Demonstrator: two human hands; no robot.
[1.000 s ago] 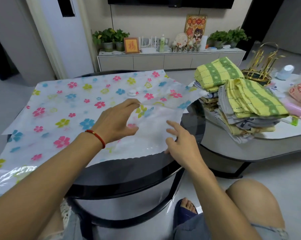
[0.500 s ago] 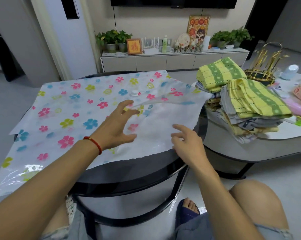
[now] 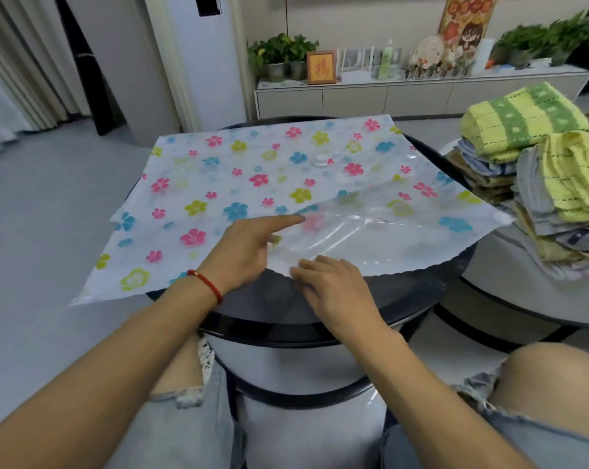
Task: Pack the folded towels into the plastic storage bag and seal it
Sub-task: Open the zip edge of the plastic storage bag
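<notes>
L hand (image 3: 242,252) & R hand (image 3: 333,286): both open, flat on floral storage bag (image 3: 252,177) atop surface (image 3: 421,292); towel stacks (image 3: 536,170) at 2 o'clock.

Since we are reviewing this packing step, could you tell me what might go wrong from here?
The floral storage bag overhangs the round black table at its left corner, so tugging at its opening could slide it off. The towel stacks lean unevenly on the neighbouring table and might topple when lifted one-handed.
</notes>
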